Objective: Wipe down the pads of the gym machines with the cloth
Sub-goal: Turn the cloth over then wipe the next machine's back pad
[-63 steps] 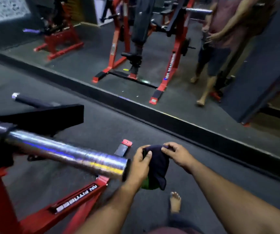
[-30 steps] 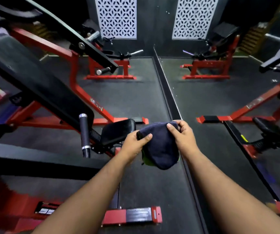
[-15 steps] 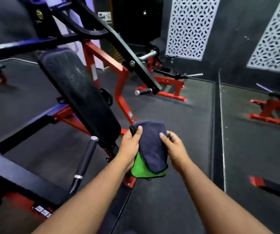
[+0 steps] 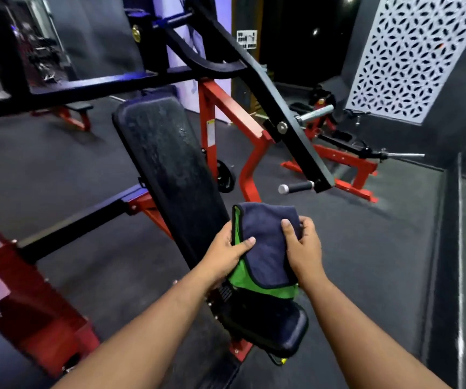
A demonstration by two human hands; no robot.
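A red-framed gym machine (image 4: 226, 113) fills the left and centre, its long black back pad (image 4: 167, 164) tilted and faintly speckled, perhaps with dust. Below it sits the small black seat pad (image 4: 279, 329), rounded at the edges, with open dark floor (image 4: 389, 248) to the right. Above the seat, the folded cloth (image 4: 268, 248), navy outside and green inside, is held clamped between the left hand (image 4: 226, 254) and the right hand (image 4: 304, 248), each grip closed on one side edge.
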